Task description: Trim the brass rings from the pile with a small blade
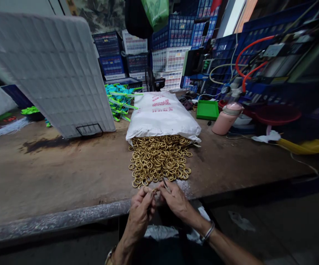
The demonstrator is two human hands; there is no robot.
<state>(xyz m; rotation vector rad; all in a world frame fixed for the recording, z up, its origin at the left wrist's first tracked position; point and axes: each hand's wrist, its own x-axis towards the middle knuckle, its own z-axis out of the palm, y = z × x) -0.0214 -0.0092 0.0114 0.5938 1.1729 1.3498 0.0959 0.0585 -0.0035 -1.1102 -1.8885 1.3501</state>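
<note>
At the table's front edge, my left hand (142,209) is closed in a pinch on a small brass-coloured ring (155,190). My right hand (178,201) grips a thin dark blade-like tool (165,184), its tip pointing up and away; its exact kind is unclear. The fingers of both hands almost meet at the ring. Just beyond them, a heap of brass-coloured rings (160,162) spills from the open mouth of a white sack (165,117) with red print, which lies on its side.
A tall whitish ribbed panel (54,70) stands on the wooden table (73,176) at left. Green and blue plastic pieces (120,101) lie behind it. At right are a green tray (207,109), a pink bottle (227,118) and a machine with orange hoses (251,46). Stacked crates (172,59) fill the back.
</note>
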